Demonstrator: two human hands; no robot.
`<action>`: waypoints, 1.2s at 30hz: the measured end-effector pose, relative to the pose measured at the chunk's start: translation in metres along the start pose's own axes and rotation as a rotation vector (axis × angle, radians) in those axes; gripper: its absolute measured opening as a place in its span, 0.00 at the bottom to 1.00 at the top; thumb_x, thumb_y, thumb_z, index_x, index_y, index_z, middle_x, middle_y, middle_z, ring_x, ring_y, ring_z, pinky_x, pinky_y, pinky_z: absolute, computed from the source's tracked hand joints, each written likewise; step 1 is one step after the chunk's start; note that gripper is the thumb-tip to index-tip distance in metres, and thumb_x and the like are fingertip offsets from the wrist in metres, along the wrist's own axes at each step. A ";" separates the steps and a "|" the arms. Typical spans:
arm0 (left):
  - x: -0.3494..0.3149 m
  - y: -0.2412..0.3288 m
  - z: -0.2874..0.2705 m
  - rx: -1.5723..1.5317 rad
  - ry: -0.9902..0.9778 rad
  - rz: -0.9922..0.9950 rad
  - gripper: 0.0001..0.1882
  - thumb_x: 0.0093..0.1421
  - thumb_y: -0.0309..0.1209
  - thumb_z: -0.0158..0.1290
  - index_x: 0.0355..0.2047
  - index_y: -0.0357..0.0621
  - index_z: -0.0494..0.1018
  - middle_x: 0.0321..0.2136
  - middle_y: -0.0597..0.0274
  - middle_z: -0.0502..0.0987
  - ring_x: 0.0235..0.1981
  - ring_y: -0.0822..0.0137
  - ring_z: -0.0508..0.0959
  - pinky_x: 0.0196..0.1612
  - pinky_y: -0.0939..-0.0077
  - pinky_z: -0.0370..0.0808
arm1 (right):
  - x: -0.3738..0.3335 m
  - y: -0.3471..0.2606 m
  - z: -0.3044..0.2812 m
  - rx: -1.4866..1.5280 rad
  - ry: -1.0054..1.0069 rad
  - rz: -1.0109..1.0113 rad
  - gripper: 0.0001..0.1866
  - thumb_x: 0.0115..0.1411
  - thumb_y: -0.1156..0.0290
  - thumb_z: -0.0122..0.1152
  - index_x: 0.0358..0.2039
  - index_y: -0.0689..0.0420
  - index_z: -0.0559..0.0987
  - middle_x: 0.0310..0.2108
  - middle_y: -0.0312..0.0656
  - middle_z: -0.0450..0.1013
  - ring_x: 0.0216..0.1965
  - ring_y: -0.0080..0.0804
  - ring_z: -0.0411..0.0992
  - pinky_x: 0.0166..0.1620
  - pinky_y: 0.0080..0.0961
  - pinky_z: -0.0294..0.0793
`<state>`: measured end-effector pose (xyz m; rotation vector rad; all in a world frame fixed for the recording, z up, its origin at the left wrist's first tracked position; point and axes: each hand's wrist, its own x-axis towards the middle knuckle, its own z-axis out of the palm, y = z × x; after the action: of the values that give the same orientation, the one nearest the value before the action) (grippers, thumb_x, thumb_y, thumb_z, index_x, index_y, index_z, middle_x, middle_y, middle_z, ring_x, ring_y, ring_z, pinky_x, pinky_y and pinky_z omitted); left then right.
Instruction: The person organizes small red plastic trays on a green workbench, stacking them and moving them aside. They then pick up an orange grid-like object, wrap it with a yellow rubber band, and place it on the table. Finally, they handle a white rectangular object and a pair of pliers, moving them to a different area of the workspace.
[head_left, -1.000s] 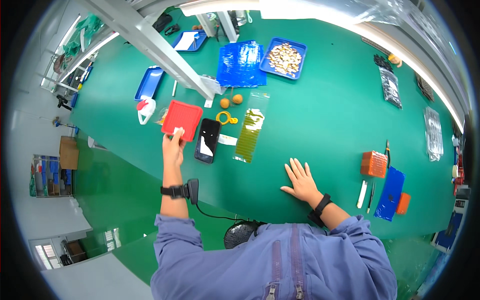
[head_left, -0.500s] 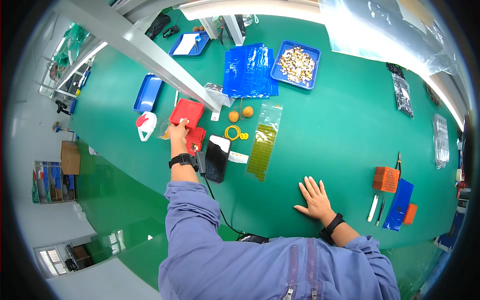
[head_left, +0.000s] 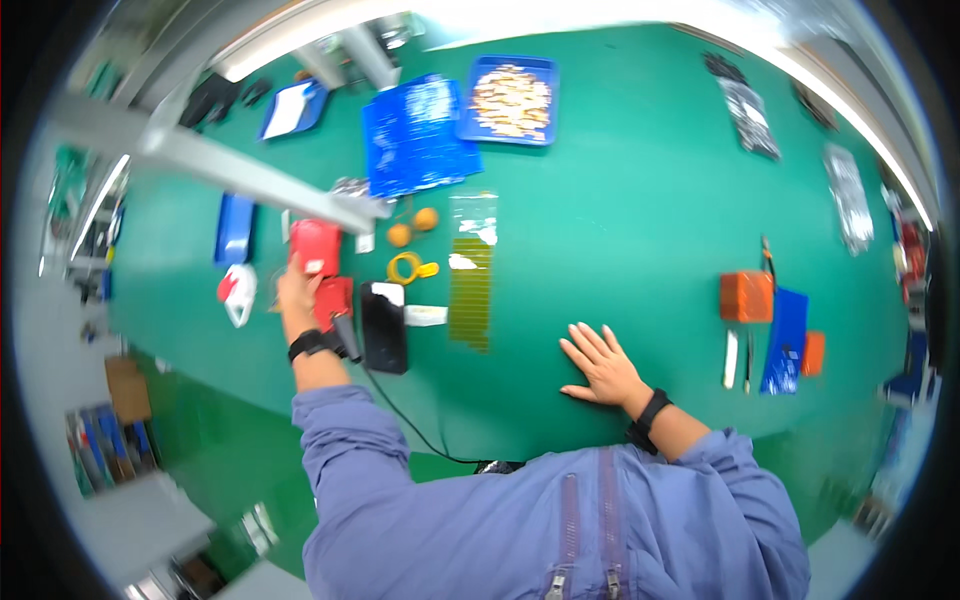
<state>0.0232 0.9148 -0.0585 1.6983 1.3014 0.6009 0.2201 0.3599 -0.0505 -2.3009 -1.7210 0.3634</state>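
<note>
My left hand (head_left: 297,292) is at the near edge of a red tray (head_left: 316,240), its fingers blurred, so I cannot tell what they hold. Just below that tray sits a second red tray (head_left: 333,302). My right hand (head_left: 603,370) lies flat on the green table with fingers spread and nothing in it. Between the hands are a black phone (head_left: 384,335), a white paper strip (head_left: 427,316) and a clear bag with olive-yellow strips (head_left: 470,290). Yellow rings (head_left: 405,268) and two round brown balls (head_left: 425,219) lie beyond the phone.
At the back are blue plastic sheets (head_left: 415,140) and a blue tray of small pieces (head_left: 511,57). An empty-looking blue tray (head_left: 234,230) and a white bottle with red (head_left: 240,295) stand left. Orange blocks (head_left: 746,297) and a blue strip (head_left: 785,345) lie right. A grey beam (head_left: 250,170) crosses the left.
The view has turned, so the table and its things sit further left in the picture. My left hand stays by the red tray; my right hand stays flat on the table.
</note>
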 end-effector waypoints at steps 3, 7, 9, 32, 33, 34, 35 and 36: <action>-0.031 0.043 0.035 0.630 -0.186 0.392 0.34 0.46 0.32 0.60 0.53 0.37 0.60 0.36 0.45 0.75 0.35 0.53 0.76 0.38 0.64 0.72 | -0.008 0.010 0.002 0.076 0.057 0.012 0.40 0.52 0.44 0.50 0.59 0.54 0.57 0.60 0.47 0.51 0.62 0.40 0.49 0.59 0.46 0.47; -0.035 0.025 -0.002 0.518 -0.176 0.535 0.30 0.53 0.36 0.55 0.54 0.38 0.60 0.41 0.43 0.72 0.41 0.52 0.73 0.44 0.65 0.69 | -0.011 0.019 0.021 0.232 0.152 -0.087 0.40 0.52 0.44 0.50 0.59 0.55 0.55 0.62 0.46 0.47 0.63 0.40 0.45 0.61 0.49 0.42; -0.015 -0.006 -0.024 0.575 -0.051 0.523 0.27 0.55 0.29 0.52 0.53 0.34 0.58 0.41 0.44 0.71 0.38 0.54 0.72 0.45 0.67 0.68 | -0.013 0.020 0.027 0.225 0.202 -0.124 0.40 0.52 0.43 0.50 0.59 0.54 0.56 0.62 0.47 0.48 0.63 0.41 0.44 0.61 0.49 0.40; -0.386 0.152 0.183 -0.062 -0.639 0.207 0.17 0.61 0.31 0.45 0.49 0.37 0.65 0.40 0.58 0.73 0.40 0.71 0.73 0.41 0.81 0.68 | -0.359 0.148 -0.092 0.124 0.779 0.926 0.15 0.49 0.66 0.59 0.38 0.57 0.74 0.40 0.44 0.71 0.43 0.41 0.68 0.47 0.32 0.68; -0.404 0.157 0.201 -0.040 -0.683 0.214 0.17 0.61 0.31 0.46 0.48 0.36 0.66 0.39 0.58 0.73 0.40 0.71 0.73 0.40 0.81 0.68 | -0.382 0.176 -0.088 0.118 0.821 1.030 0.18 0.49 0.65 0.60 0.40 0.58 0.73 0.42 0.46 0.70 0.46 0.43 0.67 0.49 0.33 0.67; -0.421 0.161 0.219 -0.021 -0.739 0.204 0.17 0.61 0.32 0.46 0.49 0.36 0.66 0.40 0.58 0.73 0.40 0.71 0.73 0.41 0.80 0.68 | -0.401 0.201 -0.087 0.118 0.806 1.124 0.22 0.49 0.63 0.60 0.43 0.59 0.71 0.45 0.48 0.68 0.48 0.44 0.65 0.50 0.34 0.65; -0.439 0.167 0.239 0.000 -0.798 0.192 0.18 0.61 0.33 0.46 0.49 0.36 0.65 0.41 0.58 0.73 0.41 0.71 0.73 0.42 0.79 0.68 | -0.416 0.224 -0.086 0.118 0.788 1.220 0.25 0.49 0.61 0.60 0.46 0.60 0.69 0.47 0.49 0.66 0.51 0.45 0.63 0.52 0.35 0.64; -0.459 0.174 0.258 -0.001 -0.842 0.206 0.18 0.60 0.32 0.47 0.48 0.36 0.66 0.40 0.58 0.73 0.40 0.70 0.73 0.41 0.79 0.69 | -0.426 0.248 -0.085 0.133 0.777 1.266 0.28 0.48 0.59 0.61 0.47 0.61 0.68 0.48 0.50 0.65 0.51 0.46 0.62 0.52 0.35 0.63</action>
<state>0.1649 0.3855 0.0268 1.7959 0.5275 -0.0348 0.3550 -0.1214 -0.0331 -2.5693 0.1921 -0.2175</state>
